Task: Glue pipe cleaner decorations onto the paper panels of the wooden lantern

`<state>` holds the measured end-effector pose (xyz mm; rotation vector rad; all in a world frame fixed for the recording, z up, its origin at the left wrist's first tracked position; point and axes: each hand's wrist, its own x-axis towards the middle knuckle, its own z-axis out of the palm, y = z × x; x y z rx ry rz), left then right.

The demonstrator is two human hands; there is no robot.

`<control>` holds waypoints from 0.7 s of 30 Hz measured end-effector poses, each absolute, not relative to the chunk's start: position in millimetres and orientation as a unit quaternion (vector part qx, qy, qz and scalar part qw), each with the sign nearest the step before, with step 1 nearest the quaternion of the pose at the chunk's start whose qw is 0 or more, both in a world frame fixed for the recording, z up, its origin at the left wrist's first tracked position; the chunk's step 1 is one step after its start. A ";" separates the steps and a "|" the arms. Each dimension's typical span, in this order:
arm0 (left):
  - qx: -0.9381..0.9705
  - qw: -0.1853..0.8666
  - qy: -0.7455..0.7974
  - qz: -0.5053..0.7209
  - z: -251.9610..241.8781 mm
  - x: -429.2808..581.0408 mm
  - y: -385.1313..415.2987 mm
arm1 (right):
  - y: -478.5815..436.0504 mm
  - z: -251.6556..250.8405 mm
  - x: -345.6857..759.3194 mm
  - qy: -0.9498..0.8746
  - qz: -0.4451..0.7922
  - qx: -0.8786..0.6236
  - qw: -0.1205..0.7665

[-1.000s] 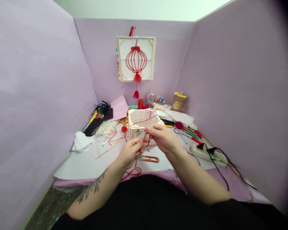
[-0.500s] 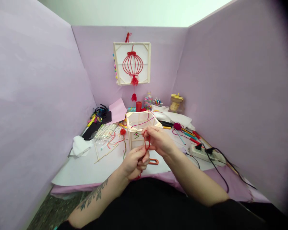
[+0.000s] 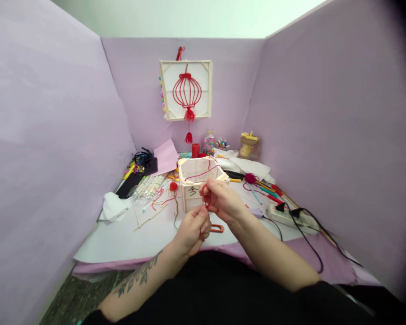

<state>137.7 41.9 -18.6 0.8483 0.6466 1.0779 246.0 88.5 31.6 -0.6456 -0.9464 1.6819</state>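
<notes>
Red yarn (image 3: 207,201) forms a small loop between my two hands, close in front of my body. My left hand (image 3: 193,228) is closed and pinches the yarn at the lower end of the loop. Above it and to the right, my right hand (image 3: 223,198) holds the upper part of the loop between thumb and fingers. Just behind the hands stands a box-shaped lantern frame (image 3: 186,198) of pale sticks with white sides, and a dark red strand (image 3: 203,174) runs across its open top. An orange-red tool (image 3: 218,229) lies beside my left hand, partly covered.
A finished lantern (image 3: 186,90) hangs on the back wall. Loose sticks (image 3: 150,217), a red pom-pom (image 3: 173,186) and a white cloth (image 3: 115,206) lie left. To the right are a dark red yarn ball (image 3: 250,178), markers (image 3: 269,193) and a power strip (image 3: 291,216) with cables.
The loop of red yarn between my hands has become smaller and rounder. My left hand has turned slightly, and the red yarn below it no longer shows.
</notes>
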 end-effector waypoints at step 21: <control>0.460 0.602 0.366 0.540 -21.2 141.5 45.1 | 81.8 30.8 234.8 -0.322 0.711 -0.263 0.566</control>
